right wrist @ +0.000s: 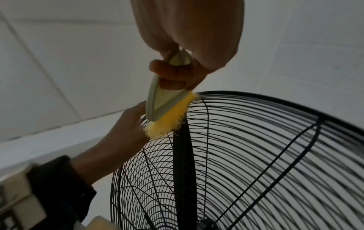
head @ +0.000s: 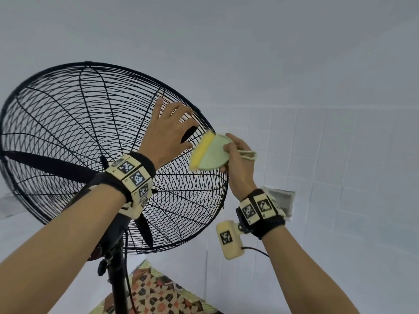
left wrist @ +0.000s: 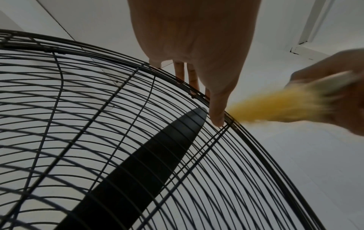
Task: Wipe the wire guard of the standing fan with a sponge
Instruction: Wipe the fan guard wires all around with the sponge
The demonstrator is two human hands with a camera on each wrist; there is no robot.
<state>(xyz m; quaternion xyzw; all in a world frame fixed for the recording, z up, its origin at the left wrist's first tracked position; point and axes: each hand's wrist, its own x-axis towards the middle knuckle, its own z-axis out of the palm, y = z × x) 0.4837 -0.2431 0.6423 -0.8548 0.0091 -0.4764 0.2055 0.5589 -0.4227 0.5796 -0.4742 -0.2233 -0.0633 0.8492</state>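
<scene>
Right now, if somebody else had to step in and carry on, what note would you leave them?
Left hand: fingers straight, resting flat on the wire guard near its right rim, steadying it.
Right hand: grip closed round the sponge, pale green back, yellow face.
The sponge's yellow face meets the guard's right rim, beside the left thumb.
Done: cannot tell how much is wiped.
Left: judging by position, probably the rest of the guard; keep the standing fan braced.

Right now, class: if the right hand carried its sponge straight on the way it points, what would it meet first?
Most likely the wire guard at its rim, just beside the left hand's thumb. The right hand aims the sponge leftward at it; the sponge's yellow face looks to be at the wires, though depth is unclear.
</scene>
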